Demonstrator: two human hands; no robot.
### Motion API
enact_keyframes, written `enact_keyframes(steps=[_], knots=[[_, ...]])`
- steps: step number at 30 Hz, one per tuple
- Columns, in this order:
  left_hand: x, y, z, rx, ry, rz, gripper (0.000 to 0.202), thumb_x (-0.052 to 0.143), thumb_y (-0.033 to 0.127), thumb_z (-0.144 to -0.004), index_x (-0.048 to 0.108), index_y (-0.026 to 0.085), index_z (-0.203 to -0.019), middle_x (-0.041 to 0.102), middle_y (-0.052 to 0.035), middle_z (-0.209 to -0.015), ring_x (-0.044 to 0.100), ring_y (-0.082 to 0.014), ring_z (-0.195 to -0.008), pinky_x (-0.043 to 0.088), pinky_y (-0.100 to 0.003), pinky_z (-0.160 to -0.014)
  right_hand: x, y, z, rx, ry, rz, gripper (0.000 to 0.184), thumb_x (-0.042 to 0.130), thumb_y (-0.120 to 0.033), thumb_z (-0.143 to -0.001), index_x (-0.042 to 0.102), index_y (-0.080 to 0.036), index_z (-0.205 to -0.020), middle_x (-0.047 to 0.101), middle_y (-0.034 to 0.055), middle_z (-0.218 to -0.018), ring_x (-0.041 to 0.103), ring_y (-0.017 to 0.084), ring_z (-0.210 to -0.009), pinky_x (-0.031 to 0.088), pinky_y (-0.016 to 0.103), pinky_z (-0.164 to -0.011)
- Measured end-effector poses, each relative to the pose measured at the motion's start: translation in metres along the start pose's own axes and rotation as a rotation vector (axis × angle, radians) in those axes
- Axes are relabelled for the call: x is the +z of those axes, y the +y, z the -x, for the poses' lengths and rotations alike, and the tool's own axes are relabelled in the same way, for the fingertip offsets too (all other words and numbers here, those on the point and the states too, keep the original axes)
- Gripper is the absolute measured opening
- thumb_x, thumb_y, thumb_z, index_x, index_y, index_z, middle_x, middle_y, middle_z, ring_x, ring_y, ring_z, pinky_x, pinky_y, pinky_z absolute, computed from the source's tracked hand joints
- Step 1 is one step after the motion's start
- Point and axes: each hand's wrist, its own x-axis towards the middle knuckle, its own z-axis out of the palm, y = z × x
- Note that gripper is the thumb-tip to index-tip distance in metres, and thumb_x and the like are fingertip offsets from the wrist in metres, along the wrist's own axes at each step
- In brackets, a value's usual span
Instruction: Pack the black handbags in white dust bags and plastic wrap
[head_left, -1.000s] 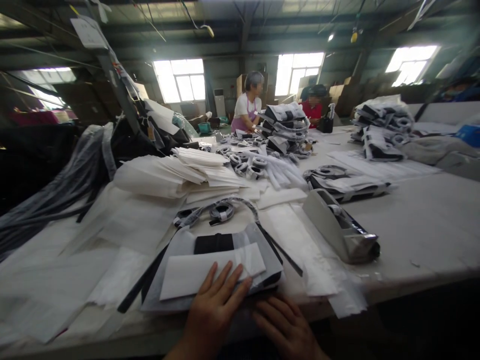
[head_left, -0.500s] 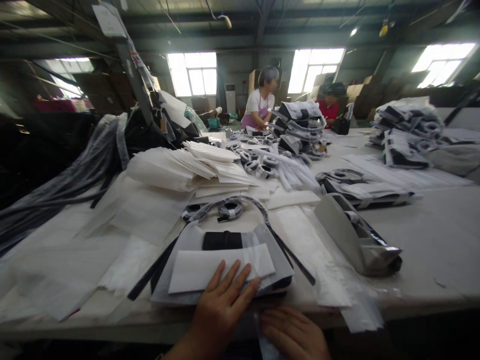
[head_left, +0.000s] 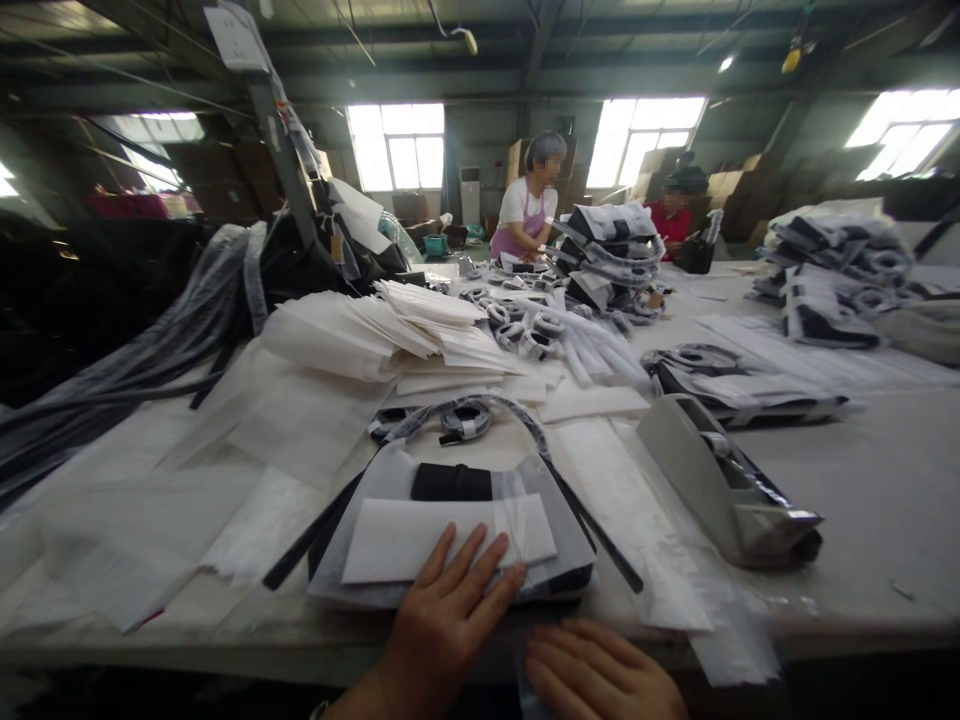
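Note:
A black handbag point(head_left: 581, 580) lies at the table's front edge, mostly covered by thin white wrapping sheet point(head_left: 330, 570). Its dark strap, wrapped in clear film, arches behind it. A folded white foam piece point(head_left: 397, 530) rests on the front, below a black flap tab point(head_left: 452, 482). My left hand point(head_left: 450, 610) is open, its spread fingers pressing flat on the foam and a strip of clear tape point(head_left: 525, 520). Just below the bag's edge, my right hand point(head_left: 600, 670) has its fingers together on a clear, tape-like strip point(head_left: 529, 690); its thumb is hidden.
A grey tape dispenser point(head_left: 697, 490) stands to the right, beside clear plastic bags point(head_left: 720, 610). Fanned white foam sheets point(head_left: 330, 340) and coiled wrapped straps point(head_left: 465, 420) lie behind. Wrapped bags point(head_left: 611, 250) are stacked farther back. Two people point(head_left: 529, 210) are across the table.
The view has shifted slightly, so the scene sits a little farther right. My right hand has moved slightly down and right. The left hand stays pressed on the foam.

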Motion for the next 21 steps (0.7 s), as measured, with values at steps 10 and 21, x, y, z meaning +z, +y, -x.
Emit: enact_keyframes(steps=[10, 21], knots=[[0.001, 0.003, 0.002, 0.016, 0.049, 0.055, 0.033, 0.039, 0.019, -0.104, 0.068, 0.018, -0.12, 0.071, 0.0002, -0.125, 0.06, -0.0194, -0.126, 0.011, -0.049, -0.126, -0.015, 0.026, -0.031, -0.105, -0.086, 0.085, 0.034, 0.037, -0.006, -0.101, 0.071, -0.011, -0.107, 0.077, 0.0089, -0.11, 0.068, 0.018, -0.113, 0.044, 0.035, -0.113], [0.007, -0.004, 0.016, 0.113, 0.028, 0.109, 0.039, 0.043, 0.014, -0.093, 0.068, 0.013, -0.122, 0.069, -0.008, -0.128, 0.06, -0.0265, -0.126, 0.033, -0.051, -0.117, -0.003, 0.03, -0.036, 0.201, -0.164, -0.072, 0.025, 0.042, -0.013, -0.1, 0.065, -0.019, -0.109, 0.077, 0.0057, -0.09, 0.074, 0.016, -0.079, 0.059, 0.024, -0.072]])
